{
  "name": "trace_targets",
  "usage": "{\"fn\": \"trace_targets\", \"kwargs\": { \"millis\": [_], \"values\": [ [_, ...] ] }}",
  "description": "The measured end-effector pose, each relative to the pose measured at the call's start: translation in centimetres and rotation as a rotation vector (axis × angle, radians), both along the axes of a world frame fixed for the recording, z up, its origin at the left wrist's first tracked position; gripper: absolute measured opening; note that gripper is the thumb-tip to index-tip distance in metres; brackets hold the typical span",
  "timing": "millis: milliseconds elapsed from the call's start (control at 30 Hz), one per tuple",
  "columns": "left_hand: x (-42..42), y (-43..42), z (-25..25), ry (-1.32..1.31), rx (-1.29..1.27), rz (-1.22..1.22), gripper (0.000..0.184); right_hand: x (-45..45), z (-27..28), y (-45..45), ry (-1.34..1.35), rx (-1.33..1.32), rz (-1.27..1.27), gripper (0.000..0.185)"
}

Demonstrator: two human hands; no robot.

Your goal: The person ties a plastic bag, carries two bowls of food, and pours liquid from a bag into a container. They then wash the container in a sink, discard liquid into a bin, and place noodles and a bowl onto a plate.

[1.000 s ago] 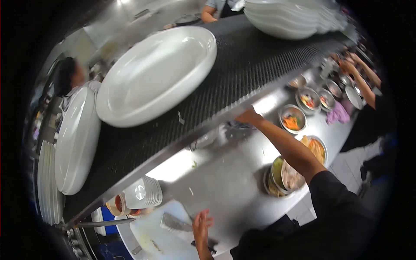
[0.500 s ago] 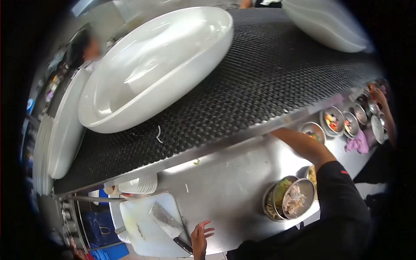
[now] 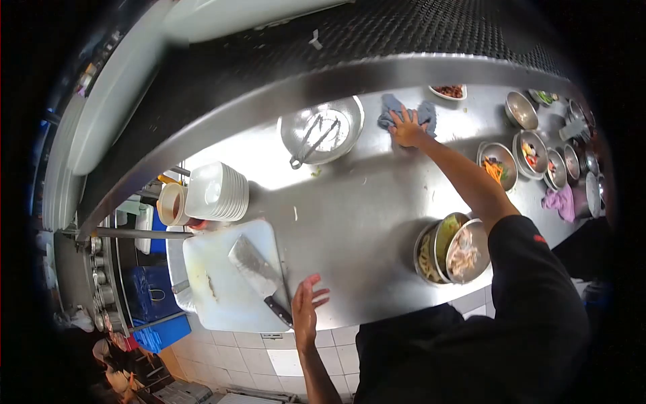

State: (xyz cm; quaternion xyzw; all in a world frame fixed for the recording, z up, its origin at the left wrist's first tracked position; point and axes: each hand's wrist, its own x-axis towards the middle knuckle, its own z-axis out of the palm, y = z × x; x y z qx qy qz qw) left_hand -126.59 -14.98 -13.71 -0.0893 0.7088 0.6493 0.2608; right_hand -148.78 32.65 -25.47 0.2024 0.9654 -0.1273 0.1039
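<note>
My right hand [image 3: 408, 128] reaches far across the steel counter. It lies on a grey-blue cloth [image 3: 428, 114] with its fingers spread flat over it. My left hand [image 3: 307, 311] is at the counter's near edge, holding nothing, its fingers apart. Just left of that hand is the black handle of a cleaver [image 3: 252, 266], which rests on a white cutting board [image 3: 202, 252]. A metal bowl [image 3: 289, 138] with dark-handled tongs [image 3: 311, 145] in it stands left of the cloth.
Above the counter runs a shelf with a black textured mat [image 3: 431, 30] and white dishes. Stacked white bowls [image 3: 219, 192] stand behind the board. Metal bowls of food [image 3: 471, 252] sit near my right arm, with more bowls [image 3: 531, 153] and a pink cloth [image 3: 560, 202] further right.
The view has tilted down, bringing the counter under the shelf into sight. My right hand, hidden under the shelf before, now shows on the cloth. My left hand stays near the cleaver handle.
</note>
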Motion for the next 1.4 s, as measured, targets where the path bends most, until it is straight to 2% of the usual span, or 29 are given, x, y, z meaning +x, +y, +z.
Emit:
{"fn": "trace_targets", "kwargs": {
  "millis": [67,100,133,233,267,333,367,400,467,500,533,567,600,633,667,700,733,767,800,833,933,1000,1067,1100,1167,1267,1300,1333,1400],
  "values": [
    [-1.4,-1.7,-1.0,0.016,0.028,0.122,0.05,1.7,-0.3,-4.7,-0.13,-0.044,-0.208,0.067],
    [-2.8,-1.9,-1.5,0.019,0.051,0.153,0.051,2.6,0.4,-7.7,-0.47,0.218,0.303,0.068],
    [-4.4,-1.8,-2.2,0.021,0.082,0.162,0.052,4.2,-0.1,-11.6,-0.385,0.277,0.375,0.062],
    [-10.3,0.4,-5.1,0.136,0.016,0.044,0.053,10.2,-5.2,-26.8,0.242,0.398,0.011,0.046],
    [-11.9,1.9,-5.7,0.156,-0.029,0.006,0.053,10.7,-5.7,-28.7,0.163,0.168,0.032,0.045],
    [-13.0,5.4,-7.9,0.263,-0.075,-0.174,0.051,16.1,3.3,-27.3,0.24,-0.066,-0.032,0.037],
    [-12.8,6.5,-8.9,0.393,-0.148,-0.259,0.05,17.3,6.8,-24.6,0.169,-0.369,0.1,0.031],
    [-12.3,7.0,-10.0,0.391,-0.137,-0.286,0.05,17.7,9.8,-22.2,0.105,-0.667,0.258,0.027],
    [-10.1,8.0,-10.7,0.946,-0.572,-0.695,0.047,24.9,15.4,-16.6,0.556,-0.764,0.038,0.022],
    [-10.1,8.7,-9.7,0.803,-0.603,-0.724,0.045,28.3,16.8,-12.6,0.618,-0.805,-0.128,0.021],
    [-11.1,9.9,-8.7,0.822,-0.601,-0.735,0.045,32.4,18.2,-8.8,0.594,-0.595,-0.352,0.026],
    [-12.5,11.1,-7.8,0.78,-0.656,-0.745,0.045,35.6,17.3,-4.7,0.612,-0.54,-0.601,0.027],
    [-13.3,12.8,-6.8,0.738,-0.71,-0.752,0.045,39.5,16.4,0.5,0.585,-0.49,-0.637,0.028],
    [-13.4,15.5,-5.4,0.947,-0.758,-0.639,0.046,42.9,16.3,4.0,0.541,-0.435,-0.727,0.027],
    [-14.4,18.8,-5.1,0.964,-0.755,-0.639,0.046,46.4,14.1,7.5,0.604,-0.355,-0.73,0.024],
    [-16.0,22.3,-5.1,0.819,-0.533,-0.621,0.048,48.4,13.7,9.8,0.54,-0.429,-0.906,0.02],
    [-17.1,25.8,-4.8,0.669,-0.316,-0.598,0.051,49.7,13.1,12.1,0.443,-0.363,-0.906,0.018],
    [-17.4,29.6,-3.7,0.684,-0.315,-0.591,0.051,50.4,11.5,14.5,0.508,-0.373,-0.852,0.019],
    [-17.8,33.7,-2.4,0.433,-0.183,-0.614,0.056,50.7,9.7,17.2,0.576,-0.38,-0.798,0.02],
    [-18.0,37.6,-1.7,0.18,-0.044,-0.633,0.062,49.7,11.1,19.3,0.62,-0.388,-0.841,0.022],
    [-22.6,46.6,-5.7,0.055,-0.003,-0.56,0.068,48.6,9.5,34.5,0.969,-0.623,-1.103,0.031],
    [-25.1,51.4,-9.0,0.003,0.117,-0.474,0.07,48.7,6.6,44.8,0.825,-0.708,-1.326,0.031],
    [-26.6,53.8,-11.0,-0.044,0.211,-0.413,0.068,49.4,1.4,52.0,1.019,-0.728,-1.505,0.028],
    [-27.4,54.6,-12.6,0.019,0.261,-0.446,0.067,50.3,-2.6,56.3,0.972,-0.77,-1.515,0.023],
    [-27.4,57.2,-12.1,0.079,0.171,-0.442,0.057,50.6,-6.5,59.7,1.007,-0.812,-1.523,0.018],
    [-27.9,59.2,-11.5,0.179,0.059,-0.31,0.043,47.2,-0.2,54.7,1.081,-0.572,-1.66,0.024],
    [-30.3,59.3,-13.6,0.104,0.038,-0.345,0.038,46.3,1.6,53.4,1.07,-0.572,-1.641,0.024],
    [-30.7,59.3,-13.3,0.031,0.012,-0.385,0.034,45.6,2.2,52.3,1.064,-0.273,-1.636,0.027],
    [-31.1,57.3,-14.9,0.114,0.019,-0.374,0.03,44.1,2.9,50.1,1.047,0.008,-1.582,0.03]
  ]
}}
